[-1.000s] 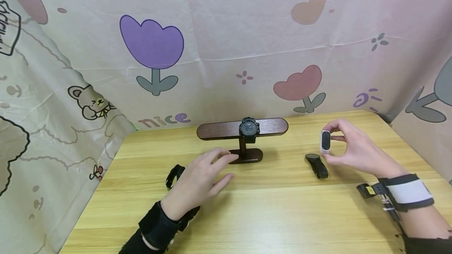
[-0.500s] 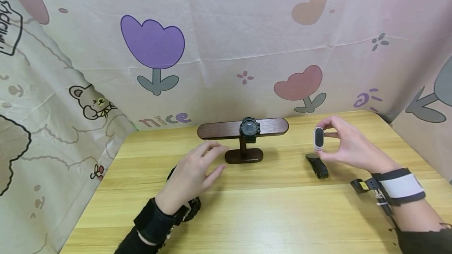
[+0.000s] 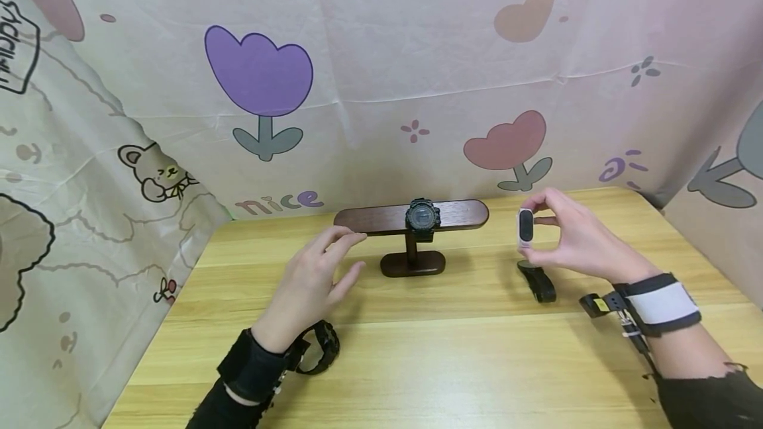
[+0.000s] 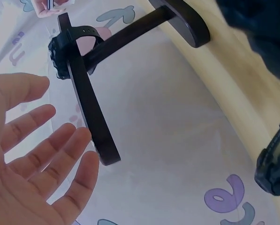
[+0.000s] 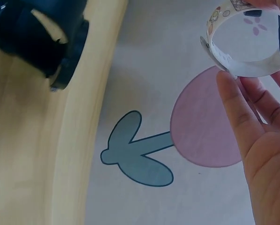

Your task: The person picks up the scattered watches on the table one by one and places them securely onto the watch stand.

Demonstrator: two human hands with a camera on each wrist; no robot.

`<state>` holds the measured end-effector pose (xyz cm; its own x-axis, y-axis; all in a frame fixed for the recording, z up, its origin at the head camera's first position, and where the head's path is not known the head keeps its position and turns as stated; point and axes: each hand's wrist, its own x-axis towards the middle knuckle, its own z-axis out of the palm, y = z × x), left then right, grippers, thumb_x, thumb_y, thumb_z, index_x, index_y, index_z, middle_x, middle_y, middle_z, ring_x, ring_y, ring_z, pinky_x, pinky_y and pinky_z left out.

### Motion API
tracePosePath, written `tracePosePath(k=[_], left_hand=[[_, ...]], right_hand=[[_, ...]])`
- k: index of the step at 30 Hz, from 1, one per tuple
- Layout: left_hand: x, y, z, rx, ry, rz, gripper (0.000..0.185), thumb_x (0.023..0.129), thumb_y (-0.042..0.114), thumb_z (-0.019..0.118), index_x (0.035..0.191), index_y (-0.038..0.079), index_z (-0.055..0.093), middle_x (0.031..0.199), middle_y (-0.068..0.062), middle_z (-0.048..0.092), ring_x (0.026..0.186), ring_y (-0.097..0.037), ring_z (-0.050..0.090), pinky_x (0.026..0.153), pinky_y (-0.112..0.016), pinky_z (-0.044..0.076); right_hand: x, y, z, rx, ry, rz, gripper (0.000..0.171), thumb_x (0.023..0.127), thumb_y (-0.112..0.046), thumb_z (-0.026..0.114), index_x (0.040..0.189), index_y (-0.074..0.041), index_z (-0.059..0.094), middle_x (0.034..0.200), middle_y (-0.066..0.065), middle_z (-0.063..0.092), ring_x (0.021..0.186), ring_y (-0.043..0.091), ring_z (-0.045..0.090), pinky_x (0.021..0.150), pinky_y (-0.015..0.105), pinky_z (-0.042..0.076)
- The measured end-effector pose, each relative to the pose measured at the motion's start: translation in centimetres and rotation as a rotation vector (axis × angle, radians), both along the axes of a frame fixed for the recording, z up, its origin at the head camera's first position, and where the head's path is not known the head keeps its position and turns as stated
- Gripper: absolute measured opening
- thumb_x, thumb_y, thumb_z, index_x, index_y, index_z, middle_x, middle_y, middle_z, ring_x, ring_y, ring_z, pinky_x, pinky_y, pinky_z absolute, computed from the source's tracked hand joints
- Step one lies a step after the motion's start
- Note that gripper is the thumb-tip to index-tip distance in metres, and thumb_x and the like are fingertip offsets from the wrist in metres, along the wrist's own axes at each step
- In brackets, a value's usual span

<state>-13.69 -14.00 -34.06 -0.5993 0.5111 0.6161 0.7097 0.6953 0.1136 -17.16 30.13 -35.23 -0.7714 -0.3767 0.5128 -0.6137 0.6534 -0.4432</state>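
My right hand (image 3: 572, 234) pinches a white smart band (image 3: 525, 225) with a dark oval face, holding it up between thumb and fingers. In the right wrist view its strap (image 5: 254, 69) forms a closed ring with small printed patterns. Just below that hand, a black watch (image 3: 538, 283) lies on the table. A dark wooden watch stand (image 3: 372, 219) carries a black digital watch (image 3: 422, 215) right of its middle. My left hand (image 3: 306, 280) is spread and holds nothing, its fingertips right at the bar's left end. Beside the left wrist sits another black watch (image 3: 331, 343).
Everything stands on a light wooden table (image 3: 465, 363). A printed cloth (image 3: 369, 51) hangs behind it and along both sides. Both wrists wear black straps with small camera mounts, such as the right wrist strap (image 3: 661, 303).
My right hand has moved left and slightly up with the smart band. The left hand has drawn left, off the stand's base, now covering a watch seen earlier behind it.
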Motion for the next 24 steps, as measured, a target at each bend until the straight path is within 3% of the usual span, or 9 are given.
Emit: tracePosePath(k=[8, 17, 24], left_hand=[[-0.3, -0.5, 0.1, 0.023, -0.010, 0.068, 0.043, 0.094, 0.015, 0.082, 0.135, 0.009, 0.070, 0.125, -0.011, 0.069, 0.106, -0.029, 0.070, 0.080, -0.044, 0.063], [-0.3, -0.6, 0.1, 0.006, -0.013, 0.124, 0.044, 0.095, 0.017, 0.082, 0.136, 0.008, 0.070, 0.126, -0.013, 0.068, 0.107, -0.029, 0.070, 0.082, -0.044, 0.063], [-0.4, -0.8, -0.1, 0.007, -0.018, 0.150, 0.044, 0.096, 0.018, 0.082, 0.136, 0.007, 0.070, 0.127, -0.014, 0.067, 0.104, -0.029, 0.069, 0.079, -0.043, 0.062]], right_hand=[[-0.8, -0.9, 0.5, 0.017, 0.020, 0.017, 0.065, 0.065, 0.000, 0.095, 0.118, -0.009, 0.058, 0.121, -0.003, 0.064, 0.112, -0.008, 0.058, 0.094, 0.005, 0.052], [-1.7, -2.3, 1.3, 0.030, 0.022, 0.036, 0.063, 0.068, -0.003, 0.095, 0.119, -0.010, 0.059, 0.119, -0.004, 0.065, 0.111, 0.000, 0.061, 0.094, 0.010, 0.055], [-2.1, -3.2, 1.7, 0.048, 0.056, 0.039, 0.063, 0.068, -0.006, 0.096, 0.121, -0.012, 0.061, 0.118, -0.007, 0.065, 0.108, 0.007, 0.065, 0.098, 0.005, 0.048]])
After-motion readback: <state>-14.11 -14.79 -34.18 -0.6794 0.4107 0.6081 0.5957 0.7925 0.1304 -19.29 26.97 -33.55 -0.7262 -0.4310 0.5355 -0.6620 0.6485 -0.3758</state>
